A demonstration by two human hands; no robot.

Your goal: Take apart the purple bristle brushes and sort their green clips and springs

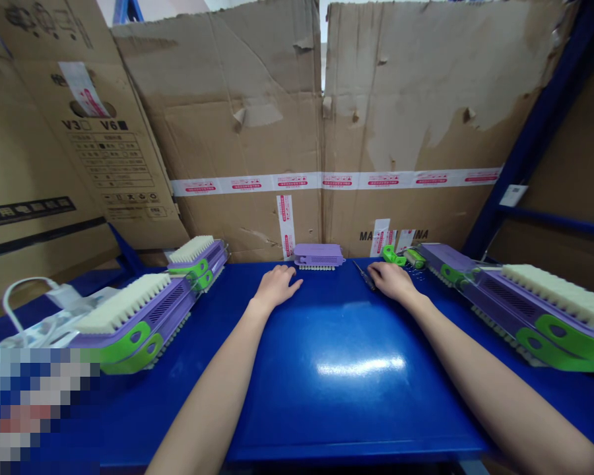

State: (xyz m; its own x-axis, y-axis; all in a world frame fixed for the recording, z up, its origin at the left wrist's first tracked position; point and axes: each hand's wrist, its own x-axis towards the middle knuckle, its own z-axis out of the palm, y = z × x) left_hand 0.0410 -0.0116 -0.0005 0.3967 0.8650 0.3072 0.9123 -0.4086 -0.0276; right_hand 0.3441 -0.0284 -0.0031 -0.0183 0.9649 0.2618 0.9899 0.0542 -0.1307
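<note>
Two bare hands are placed at the far side of a blue table [346,415], palms down. The right hand [391,278] has its fingers bent over the handle of a thin dark screwdriver [364,274]; the fingers touch it or lie just beside it, and I cannot tell if they grip. The pointed tip goes away from the hand, toward the cardboard wall [228,125]. The left hand [277,286] holds nothing visible; its thumb stands wide from the other fingers, and the fingertips are near the left end of a purple brush piece [319,254], which lies between both hands, bristles downward.

Just beyond the right hand are a green plastic part [393,255] and some small metal bits [416,272], too small to name surely. Purple and green brush units stand at the left [133,316] and at the right [525,303]. The table surface is glossy and reflects a bright light. White tape [344,181] with red print crosses the cardboard, and a blue post [529,119] leans on the right side of the view.
</note>
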